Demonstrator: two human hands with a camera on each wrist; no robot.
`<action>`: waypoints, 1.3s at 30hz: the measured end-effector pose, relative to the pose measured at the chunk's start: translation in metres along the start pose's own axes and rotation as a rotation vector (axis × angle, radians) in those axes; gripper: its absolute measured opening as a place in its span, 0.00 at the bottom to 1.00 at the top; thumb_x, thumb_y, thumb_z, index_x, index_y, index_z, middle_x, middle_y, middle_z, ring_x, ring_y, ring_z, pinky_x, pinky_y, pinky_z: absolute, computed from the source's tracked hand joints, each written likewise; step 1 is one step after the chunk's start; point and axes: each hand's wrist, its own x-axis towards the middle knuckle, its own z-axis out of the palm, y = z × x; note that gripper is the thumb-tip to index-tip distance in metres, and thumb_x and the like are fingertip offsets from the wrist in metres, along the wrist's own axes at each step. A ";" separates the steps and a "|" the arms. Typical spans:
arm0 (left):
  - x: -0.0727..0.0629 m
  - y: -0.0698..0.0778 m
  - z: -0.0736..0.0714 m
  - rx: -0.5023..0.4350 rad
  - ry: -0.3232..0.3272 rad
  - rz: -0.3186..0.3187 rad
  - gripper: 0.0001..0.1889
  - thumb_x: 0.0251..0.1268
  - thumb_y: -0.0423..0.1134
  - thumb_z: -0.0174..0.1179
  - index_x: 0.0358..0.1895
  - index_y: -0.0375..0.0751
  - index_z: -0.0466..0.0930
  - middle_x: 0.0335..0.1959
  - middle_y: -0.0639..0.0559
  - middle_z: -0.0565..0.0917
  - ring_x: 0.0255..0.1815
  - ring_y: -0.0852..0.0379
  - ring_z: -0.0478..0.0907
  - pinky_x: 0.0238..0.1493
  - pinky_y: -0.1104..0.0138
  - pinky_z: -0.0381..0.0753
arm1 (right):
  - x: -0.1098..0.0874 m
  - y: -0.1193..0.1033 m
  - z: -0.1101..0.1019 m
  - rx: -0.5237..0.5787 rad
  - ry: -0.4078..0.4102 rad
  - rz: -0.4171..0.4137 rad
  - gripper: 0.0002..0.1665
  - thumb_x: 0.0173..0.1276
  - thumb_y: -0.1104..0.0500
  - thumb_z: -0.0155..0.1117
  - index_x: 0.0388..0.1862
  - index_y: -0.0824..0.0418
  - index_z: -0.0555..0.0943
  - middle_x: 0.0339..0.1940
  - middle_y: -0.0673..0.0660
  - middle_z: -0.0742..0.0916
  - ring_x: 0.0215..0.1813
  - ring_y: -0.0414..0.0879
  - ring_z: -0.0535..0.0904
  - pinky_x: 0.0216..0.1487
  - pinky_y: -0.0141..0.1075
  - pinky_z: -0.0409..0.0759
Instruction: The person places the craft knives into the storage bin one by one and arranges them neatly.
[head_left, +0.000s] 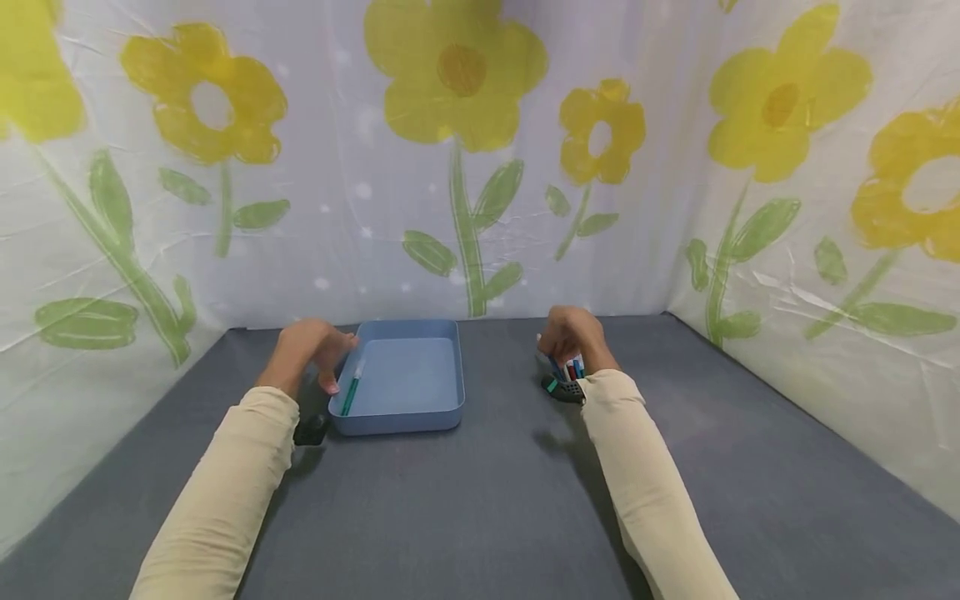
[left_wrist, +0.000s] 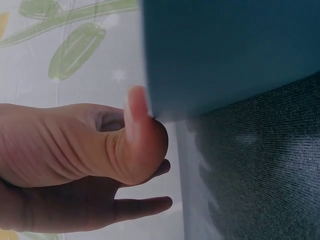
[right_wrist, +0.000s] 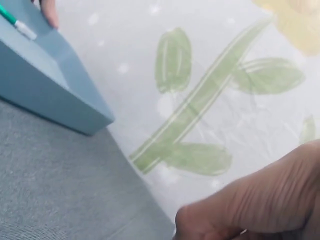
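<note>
A blue rectangular tray (head_left: 408, 422) lies on the dark table with a green pen (head_left: 351, 394) leaning along its inner left side. My left hand (head_left: 313, 348) is at the tray's left rim. The left wrist view shows the thumb (left_wrist: 142, 145) against the corner of the tray, while the other fingers extend loosely beside it. To the right, my right hand (head_left: 573, 335) points its fingers down at several coloured pens (head_left: 573, 369). Its fingertips are hidden, so whether they pinch a pen cannot be seen. In the right wrist view only part of that hand (right_wrist: 250, 205) shows.
The dark grey table (head_left: 450, 517) reaches back to a white curtain (head_left: 330, 167) printed with yellow flowers, which also stands along both sides. A black item with a green mark (head_left: 555, 387) is under the right wrist.
</note>
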 end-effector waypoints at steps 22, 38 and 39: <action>0.002 -0.004 -0.007 -0.055 -0.026 -0.008 0.63 0.58 0.54 0.78 0.86 0.38 0.42 0.85 0.26 0.45 0.84 0.25 0.52 0.72 0.39 0.72 | -0.008 -0.021 -0.018 0.355 0.041 -0.123 0.10 0.74 0.59 0.68 0.35 0.65 0.88 0.24 0.54 0.90 0.27 0.43 0.87 0.39 0.35 0.88; 0.002 -0.004 -0.006 -0.065 -0.041 0.034 0.62 0.60 0.51 0.76 0.86 0.34 0.40 0.85 0.27 0.45 0.84 0.28 0.55 0.75 0.41 0.70 | -0.011 -0.054 -0.007 0.480 0.056 -0.269 0.17 0.73 0.61 0.68 0.53 0.72 0.87 0.21 0.51 0.89 0.24 0.40 0.86 0.32 0.31 0.86; 0.001 -0.004 -0.005 -0.067 -0.044 0.031 0.63 0.59 0.52 0.76 0.86 0.34 0.40 0.85 0.27 0.45 0.83 0.28 0.56 0.74 0.41 0.70 | -0.011 -0.059 -0.004 0.476 0.054 -0.275 0.17 0.73 0.61 0.68 0.53 0.72 0.88 0.20 0.51 0.89 0.24 0.40 0.85 0.32 0.30 0.86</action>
